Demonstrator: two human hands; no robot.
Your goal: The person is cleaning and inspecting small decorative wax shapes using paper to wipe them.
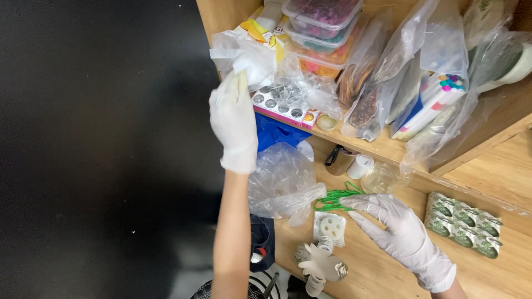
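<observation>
My left hand (233,119), in a white glove, reaches up to the wooden shelf (382,148) and grips a crumpled clear plastic bag (244,52) at its left end. Just right of that hand lies a tray of small round silver pieces (282,102) under plastic. My right hand (396,230), also gloved, hovers open over the wooden surface (382,271) below, fingertips touching a bundle of green strands (334,199). A large clear bag (282,182) lies between the two arms.
Stacked clear boxes of coloured bits (321,25) and bags with markers (438,102) fill the shelf. Below sit a dark cup (339,160), a white tape roll (361,165), a white button-like disc (331,227), a pack of green-lidded cups (463,224) and a blue bag (277,133).
</observation>
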